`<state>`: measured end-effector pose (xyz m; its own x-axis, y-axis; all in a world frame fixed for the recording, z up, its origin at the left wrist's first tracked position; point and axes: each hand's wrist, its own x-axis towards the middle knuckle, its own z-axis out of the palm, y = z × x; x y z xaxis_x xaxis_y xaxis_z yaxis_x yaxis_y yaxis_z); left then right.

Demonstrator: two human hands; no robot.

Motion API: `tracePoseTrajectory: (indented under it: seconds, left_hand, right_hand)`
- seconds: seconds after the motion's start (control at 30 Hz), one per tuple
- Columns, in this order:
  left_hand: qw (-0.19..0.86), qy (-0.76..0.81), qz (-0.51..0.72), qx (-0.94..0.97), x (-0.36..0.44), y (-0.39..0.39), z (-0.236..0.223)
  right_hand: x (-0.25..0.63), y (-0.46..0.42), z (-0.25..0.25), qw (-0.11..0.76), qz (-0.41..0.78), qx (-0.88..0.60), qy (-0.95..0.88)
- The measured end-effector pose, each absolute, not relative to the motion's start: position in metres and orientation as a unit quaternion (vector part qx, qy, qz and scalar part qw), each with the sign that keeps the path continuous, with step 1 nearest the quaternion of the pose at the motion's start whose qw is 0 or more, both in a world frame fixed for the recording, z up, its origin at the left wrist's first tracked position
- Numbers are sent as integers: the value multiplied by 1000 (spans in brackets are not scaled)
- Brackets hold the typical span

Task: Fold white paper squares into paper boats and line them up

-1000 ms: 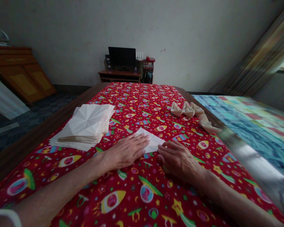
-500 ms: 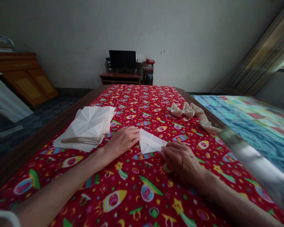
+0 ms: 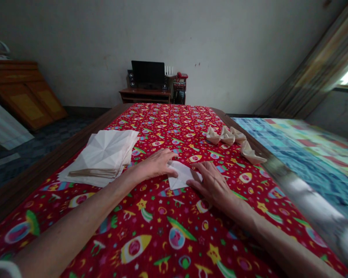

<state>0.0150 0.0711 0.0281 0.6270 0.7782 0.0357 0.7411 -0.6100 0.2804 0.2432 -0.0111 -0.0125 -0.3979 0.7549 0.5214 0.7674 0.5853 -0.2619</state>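
Note:
A small folded white paper (image 3: 179, 177) lies on the red rocket-print tablecloth (image 3: 174, 239) in front of me. My left hand (image 3: 155, 164) rests on its left edge with the fingers curled and pressing down. My right hand (image 3: 210, 181) lies flat on the paper's right side, fingers stretched out and spread. Neither hand lifts the paper off the cloth.
A stack of creased white sheets (image 3: 103, 154) sits to the left. Several folded paper boats (image 3: 234, 141) lie at the right near the table edge. A bed with a blue patterned cover (image 3: 307, 154) is at the right. A desk with a monitor (image 3: 147, 73) stands at the far wall.
The paper has been folded smaller. My left hand moved from flat on the sheet to pressing its left edge. My right hand slid forward onto the paper's right side.

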Motion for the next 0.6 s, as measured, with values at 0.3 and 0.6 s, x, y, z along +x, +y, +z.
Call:
tracePoseTrajectory:
  seconds: [0.3,0.6]
  left_hand:
    - [105,412,78,902,17,75,33]
    - [328,416,136,837,11,71,30]
  right_hand:
    - [248,-4,-26,342,-37,-420,-840]
    - [245,-6,-22,338,8,-472,-814]
